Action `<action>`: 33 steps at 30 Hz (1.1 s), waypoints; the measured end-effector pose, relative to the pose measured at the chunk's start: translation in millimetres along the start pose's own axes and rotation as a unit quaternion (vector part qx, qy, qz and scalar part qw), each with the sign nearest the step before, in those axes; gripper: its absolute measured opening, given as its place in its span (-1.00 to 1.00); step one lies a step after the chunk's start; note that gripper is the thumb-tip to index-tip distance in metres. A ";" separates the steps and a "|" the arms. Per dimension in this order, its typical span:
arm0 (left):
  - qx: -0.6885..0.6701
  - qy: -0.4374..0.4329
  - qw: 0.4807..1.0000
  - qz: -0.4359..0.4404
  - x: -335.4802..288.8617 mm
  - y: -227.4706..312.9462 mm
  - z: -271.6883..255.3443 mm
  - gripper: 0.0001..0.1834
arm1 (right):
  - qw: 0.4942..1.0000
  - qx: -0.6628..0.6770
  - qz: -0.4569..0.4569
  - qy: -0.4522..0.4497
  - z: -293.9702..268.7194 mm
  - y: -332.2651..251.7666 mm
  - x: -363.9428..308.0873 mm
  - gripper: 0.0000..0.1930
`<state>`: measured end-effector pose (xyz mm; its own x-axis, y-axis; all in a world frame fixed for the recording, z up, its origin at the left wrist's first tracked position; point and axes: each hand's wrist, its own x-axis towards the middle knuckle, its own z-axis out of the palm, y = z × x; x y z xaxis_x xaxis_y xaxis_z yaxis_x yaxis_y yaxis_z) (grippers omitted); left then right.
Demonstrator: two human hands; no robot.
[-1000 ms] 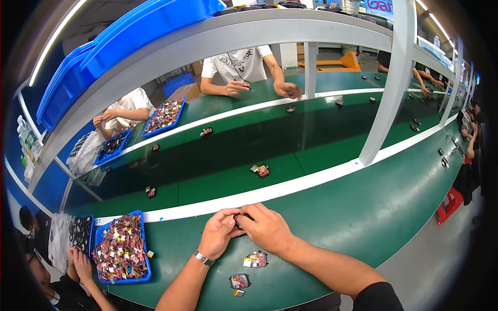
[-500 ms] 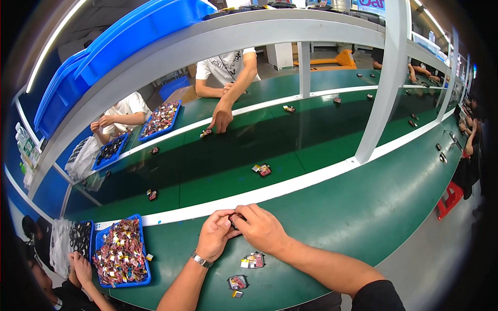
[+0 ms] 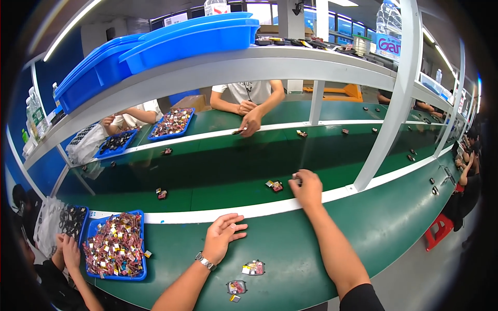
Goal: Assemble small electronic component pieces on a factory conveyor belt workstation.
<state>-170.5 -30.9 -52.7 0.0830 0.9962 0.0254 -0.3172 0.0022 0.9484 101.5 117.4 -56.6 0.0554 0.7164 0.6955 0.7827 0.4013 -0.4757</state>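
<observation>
My right hand (image 3: 308, 191) reaches over the white rail onto the far green belt, its fingers closed on a small dark electronic part (image 3: 297, 179) that they mostly cover. Just left of it on the belt lies a small assembly (image 3: 276, 186) with a red board and a yellow-white piece. My left hand (image 3: 222, 239) hovers above the near green table, fingers apart and holding nothing. Below it lie two small dark-framed casings, the upper casing (image 3: 254, 268) and the lower casing (image 3: 237, 287), both with red boards inside. A small silver-yellow battery-like piece (image 3: 235, 298) lies beside the lower one.
A blue tray (image 3: 143, 259) heaped with red boards stands left, beside a neighbour's hands (image 3: 67, 250). The white rail (image 3: 249, 211) edges the belt; a grey post (image 3: 384, 103) rises at right. Across the belt, another person's hand (image 3: 251, 123) holds a dark piece.
My right hand has left my left hand and moved forward and right over the belt with the dark part. My left hand has opened. The view has tilted up.
</observation>
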 end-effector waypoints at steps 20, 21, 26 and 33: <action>0.093 0.053 0.994 -0.027 -5.6 9.5 -8.6 -0.80 | 0.956 0.202 0.178 -0.119 -4.9 -29.9 -29.9 -0.56; 0.101 0.064 0.992 -0.038 -14.3 14.9 -11.9 -0.79 | 0.944 0.256 0.150 -0.144 -15.2 -40.5 -37.5 -0.55; 0.106 -0.011 0.987 -0.119 -27.3 34.9 -11.5 -0.60 | 0.886 0.354 -0.011 -0.299 -63.3 -99.1 -57.0 -0.54; -0.029 -0.172 0.969 -0.173 -16.8 17.5 -6.1 -0.56 | 0.867 0.295 -0.147 -0.374 -66.0 -126.5 -60.8 -0.51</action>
<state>-183.2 -47.1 -38.4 0.5014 0.8470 -0.1764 -0.2669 0.3454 0.8997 40.0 -14.6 -3.2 -0.6824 0.6152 0.3947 0.2290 0.6928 -0.6838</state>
